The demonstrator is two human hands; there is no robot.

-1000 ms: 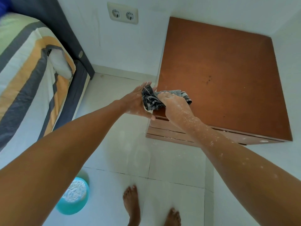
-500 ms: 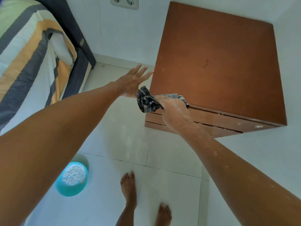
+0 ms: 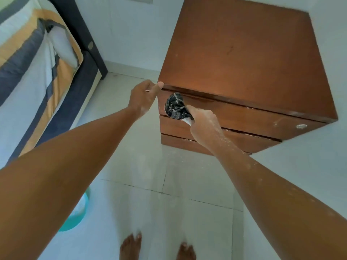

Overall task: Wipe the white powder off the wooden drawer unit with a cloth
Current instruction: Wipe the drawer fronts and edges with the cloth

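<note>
Half a second on, right hand (image 3: 203, 124) has dropped the bunched cloth (image 3: 175, 106) from top edge to upper drawer front. Left hand (image 3: 143, 96), loosely curled and empty, now braces the drawer unit (image 3: 244, 59) corner; top looks clean, powder remains in the drawer seams.

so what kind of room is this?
Most likely a bedroom: a bed with striped bedding on the left, a wooden drawer unit like a nightstand in the corner, tiled floor.

R hand (image 3: 203, 126) fisted, L hand (image 3: 143, 97) loose

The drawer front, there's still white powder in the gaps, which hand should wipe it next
Right. The right hand already grips the cloth against the top drawer front; the left hand is bare at the unit's corner.
</note>
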